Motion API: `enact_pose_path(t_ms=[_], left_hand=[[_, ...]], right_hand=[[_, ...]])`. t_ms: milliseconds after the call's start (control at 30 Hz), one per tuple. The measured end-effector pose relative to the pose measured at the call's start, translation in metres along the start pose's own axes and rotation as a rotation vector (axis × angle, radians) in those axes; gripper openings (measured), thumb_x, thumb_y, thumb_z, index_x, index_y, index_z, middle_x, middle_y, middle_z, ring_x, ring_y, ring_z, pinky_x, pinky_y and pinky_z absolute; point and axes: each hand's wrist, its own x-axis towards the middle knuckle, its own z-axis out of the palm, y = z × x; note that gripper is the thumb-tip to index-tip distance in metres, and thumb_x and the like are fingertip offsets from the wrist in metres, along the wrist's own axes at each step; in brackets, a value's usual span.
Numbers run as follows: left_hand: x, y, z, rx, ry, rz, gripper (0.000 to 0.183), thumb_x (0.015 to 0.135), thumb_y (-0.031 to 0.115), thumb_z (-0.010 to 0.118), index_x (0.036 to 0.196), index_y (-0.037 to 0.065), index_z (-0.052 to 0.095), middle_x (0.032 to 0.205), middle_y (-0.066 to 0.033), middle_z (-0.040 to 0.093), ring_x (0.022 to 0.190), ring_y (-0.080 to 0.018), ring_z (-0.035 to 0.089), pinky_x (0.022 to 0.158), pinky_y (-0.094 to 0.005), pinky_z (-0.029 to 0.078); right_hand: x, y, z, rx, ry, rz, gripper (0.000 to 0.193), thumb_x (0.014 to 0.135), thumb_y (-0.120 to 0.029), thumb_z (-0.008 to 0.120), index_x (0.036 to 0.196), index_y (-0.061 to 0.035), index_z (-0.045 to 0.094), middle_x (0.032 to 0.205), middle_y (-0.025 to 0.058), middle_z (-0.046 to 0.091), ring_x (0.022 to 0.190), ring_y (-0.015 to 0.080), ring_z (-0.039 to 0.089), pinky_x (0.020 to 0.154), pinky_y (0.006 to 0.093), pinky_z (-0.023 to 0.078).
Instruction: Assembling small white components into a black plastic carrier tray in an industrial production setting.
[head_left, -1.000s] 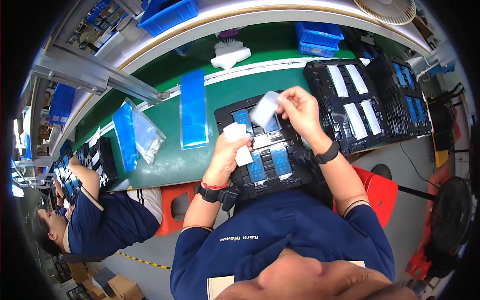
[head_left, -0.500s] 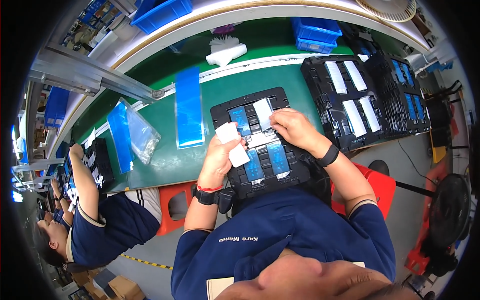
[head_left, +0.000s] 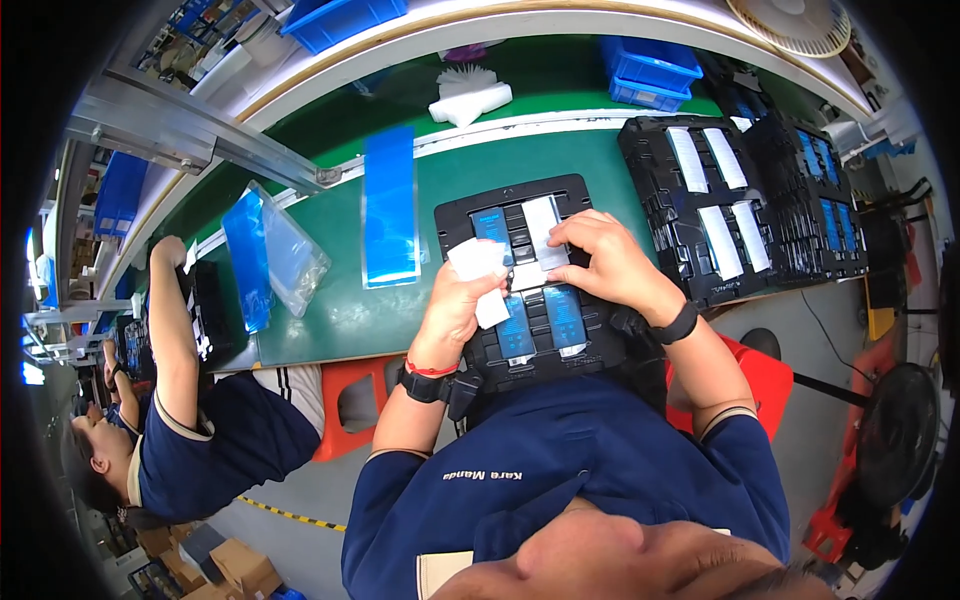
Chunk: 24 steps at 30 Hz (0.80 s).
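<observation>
In front of me lies a black plastic tray (head_left: pixel 458 214) with flat blue battery-like packs (head_left: pixel 568 322) in its compartments. A white paper strip (head_left: pixel 540 218) covers the far right pack. My right hand (head_left: pixel 618 262) rests at that strip's right edge, fingers stretched out and thumb apart, pressing on it. Over the tray's left side, my left hand (head_left: pixel 455 308) is closed on a few white paper strips (head_left: pixel 472 258), gripped between thumb and fingers. These strips partly hide the far left pack (head_left: pixel 491 224). The two near packs show bare blue faces.
More black trays (head_left: pixel 735 195) with white strips stand at the right, beside others with blue packs. Blue film sheets (head_left: pixel 391 205) and a clear plastic bag (head_left: pixel 292 262) lie left on the green table (head_left: pixel 335 335). Blue bins (head_left: pixel 652 72) sit behind. A co-worker (head_left: pixel 230 420) works at left.
My right hand has gone from pinching the white strip to lying with spread fingers along its edge. The strip now lies flatter on the far right pack. My left hand still holds its strips.
</observation>
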Motion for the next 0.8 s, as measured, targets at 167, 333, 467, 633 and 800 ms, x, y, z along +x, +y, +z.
enact_pose_path(t_ms=[167,333,467,633,800], left_hand=[[0.001,-0.004,0.013,0.069,-0.081,0.034,0.042,0.072,-0.001,0.072,0.110,0.001,0.053,0.091,-0.0052,0.061,0.077,-0.0135,0.061,0.065,-0.0263,0.051],[-0.006,-0.001,-0.002,-0.042,0.038,0.017,0.043,0.076,-0.004,0.068,0.115,0.000,0.050,0.094,-0.0064,0.060,0.078,-0.0139,0.060,0.068,-0.0269,0.051],[-0.014,0.004,-0.035,-0.115,0.079,0.025,0.042,0.078,-0.003,0.063,0.117,0.000,0.047,0.086,-0.0070,0.056,0.074,-0.0178,0.057,0.066,-0.0321,0.050],[-0.018,-0.003,-0.045,-0.121,0.053,0.062,0.042,0.079,-0.003,0.063,0.118,0.001,0.046,0.087,-0.0072,0.055,0.074,-0.0183,0.057,0.067,-0.0323,0.051],[-0.016,-0.005,-0.048,-0.129,0.052,0.063,0.041,0.080,-0.004,0.062,0.117,0.000,0.046,0.087,-0.0076,0.055,0.075,-0.0187,0.058,0.068,-0.0328,0.051]], right_hand=[[0.016,-0.016,0.020,0.468,-0.004,0.183,0.019,0.073,-0.009,0.074,0.087,-0.0009,0.063,0.084,0.0076,0.066,0.075,0.0141,0.063,0.066,0.0269,0.049],[0.035,-0.003,0.029,0.670,-0.008,0.315,0.009,0.079,-0.007,0.069,0.076,-0.0013,0.062,0.069,0.0023,0.063,0.063,0.0056,0.056,0.058,0.0224,0.046],[0.059,-0.010,0.022,0.189,0.291,0.145,0.008,0.078,-0.006,0.068,0.078,-0.0026,0.061,0.071,0.0054,0.063,0.062,0.0112,0.059,0.057,0.0246,0.046],[0.057,-0.002,0.041,-0.215,0.187,-0.334,0.008,0.071,-0.005,0.059,0.068,-0.0079,0.053,0.064,0.0063,0.053,0.067,0.0239,0.056,0.064,0.0350,0.043],[0.045,0.001,0.059,-0.279,-0.045,-0.389,0.004,0.069,-0.004,0.057,0.068,-0.0074,0.053,0.064,0.0056,0.058,0.070,0.0224,0.058,0.070,0.0335,0.043]])
